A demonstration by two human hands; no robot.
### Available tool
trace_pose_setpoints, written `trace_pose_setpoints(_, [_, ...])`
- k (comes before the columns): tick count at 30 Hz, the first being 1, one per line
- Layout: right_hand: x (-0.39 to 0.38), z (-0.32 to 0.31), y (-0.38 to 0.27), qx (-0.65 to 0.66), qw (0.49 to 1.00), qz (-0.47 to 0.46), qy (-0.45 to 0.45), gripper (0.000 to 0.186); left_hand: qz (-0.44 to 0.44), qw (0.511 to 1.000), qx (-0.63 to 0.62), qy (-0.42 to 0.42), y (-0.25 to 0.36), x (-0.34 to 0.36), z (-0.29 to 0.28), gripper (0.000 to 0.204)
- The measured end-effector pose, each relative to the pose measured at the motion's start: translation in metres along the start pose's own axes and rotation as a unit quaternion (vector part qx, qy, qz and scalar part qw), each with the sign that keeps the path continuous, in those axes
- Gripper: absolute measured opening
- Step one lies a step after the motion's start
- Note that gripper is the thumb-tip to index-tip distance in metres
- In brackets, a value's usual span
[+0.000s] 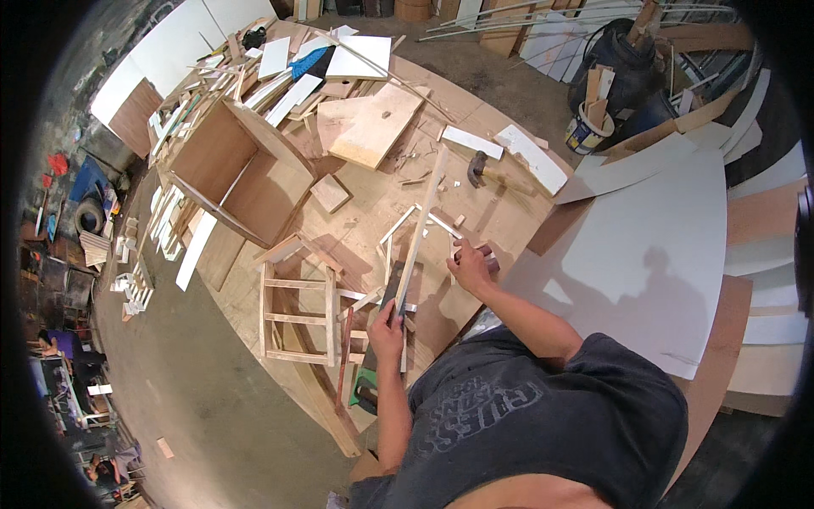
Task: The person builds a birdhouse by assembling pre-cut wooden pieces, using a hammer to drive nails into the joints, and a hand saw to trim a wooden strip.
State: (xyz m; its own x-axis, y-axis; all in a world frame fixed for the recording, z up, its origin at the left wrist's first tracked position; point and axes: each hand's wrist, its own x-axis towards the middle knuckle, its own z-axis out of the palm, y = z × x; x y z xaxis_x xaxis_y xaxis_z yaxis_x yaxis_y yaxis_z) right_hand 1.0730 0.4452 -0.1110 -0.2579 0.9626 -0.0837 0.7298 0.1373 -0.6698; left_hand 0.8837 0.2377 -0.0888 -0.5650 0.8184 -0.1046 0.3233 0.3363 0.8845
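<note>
Wood, in one long pale strip [422, 222], slants across the table [519, 222] from the left hand [387, 331] toward the far side, its far end just left of the hammer [477, 170]. The left fingers are wrapped around the strip's near part; the right hand [469, 270] has its fingers bent against a dark reddish cylinder [489, 257] (whether they grip it or only rest there, one cannot tell).

The strip seems held at one end only, so a bump to its far end could swing it sideways, perhaps into the hammer or the short white-edged strips [443, 225] beside the right hand. A handsaw [365, 373] lies near the left hand, its dark blade running beneath the fingers or against them; a careless slide of the hand along that edge might cut them. Loose offcuts under the strip could also leave it rocking, which would spoil any steady hold. On the left, the ladder-like frame [295, 319] stands close enough to the left wrist that a wide elbow could knock it.
</note>
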Motion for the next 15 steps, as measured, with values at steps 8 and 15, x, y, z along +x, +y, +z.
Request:
trace_pose_setpoints(8, [0.057,-0.025,0.026,0.011,0.998,-0.055,-0.022,0.045,-0.021,0.999,0.035,0.004,0.034,0.033,0.038,0.046])
trace_pose_setpoints(15, [0.162,-0.042,0.077,0.007,0.986,-0.137,-0.093,0.041,-0.04,0.993,0.105,0.035,0.069,0.066,0.112,0.04])
